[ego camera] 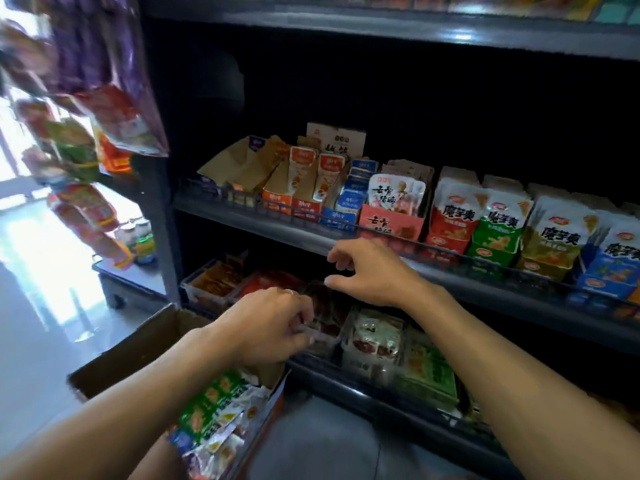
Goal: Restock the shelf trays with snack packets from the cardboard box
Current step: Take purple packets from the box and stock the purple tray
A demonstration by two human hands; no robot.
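Observation:
A cardboard box (135,344) stands on the floor at lower left, with several green, white and orange snack packets (218,407) in it. My left hand (273,320) reaches over the front of a clear shelf tray (329,341) of dark red packets on the lower shelf; its fingers are curled round something small at the tray's front edge, too blurred to name. My right hand (374,271) hovers just above that tray, below the middle shelf's lip, with loosely curled fingers and nothing in it.
The lower shelf also carries a tray of orange packets (214,282), one of white and red packets (375,337) and green packets (429,372). The middle shelf (284,230) holds rows of upright snack boxes. Hanging snack bags (86,140) crowd the left side.

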